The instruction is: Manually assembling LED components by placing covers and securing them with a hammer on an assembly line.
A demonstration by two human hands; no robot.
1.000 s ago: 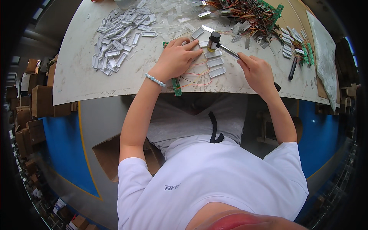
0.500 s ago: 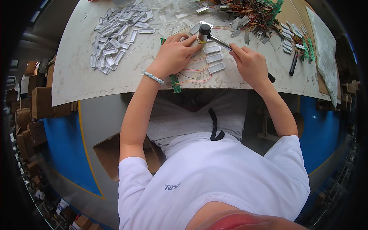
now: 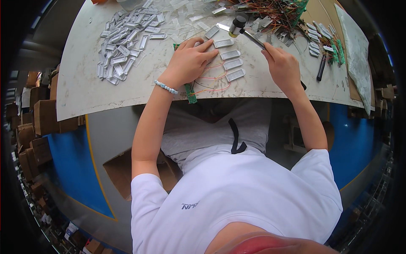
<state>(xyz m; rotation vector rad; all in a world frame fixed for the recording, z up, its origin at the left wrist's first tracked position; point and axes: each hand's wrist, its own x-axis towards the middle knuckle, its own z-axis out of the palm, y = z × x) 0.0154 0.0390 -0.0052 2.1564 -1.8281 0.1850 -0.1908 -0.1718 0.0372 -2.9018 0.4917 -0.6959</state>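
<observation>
My right hand [image 3: 282, 67] is closed round the handle of a small mallet [image 3: 250, 38]. The mallet's dark head, with a yellowish face, hangs over the table just beyond the row of housings. My left hand [image 3: 190, 59] lies on the work with fingers stretched and spread, partly covering what is under it. By its fingertips runs a column of small, shallow, pale rectangular housings [image 3: 233, 64]. Thin red, yellow and black wires [image 3: 211, 78] run from them to a narrow green circuit board [image 3: 190, 94] at the table's near edge.
A heap of white housings [image 3: 127, 46] covers the left of the table [image 3: 84, 97]. Clear plastic strips [image 3: 179, 23] lie behind. Far right are tangled wires with boards [image 3: 279, 12], finished-looking white pieces [image 3: 314, 40], a black-handled tool [image 3: 322, 67] and a plastic sheet [image 3: 355, 51].
My right hand has lifted the mallet up and to the right, off the housing near my left fingers. My left hand has shifted only slightly.
</observation>
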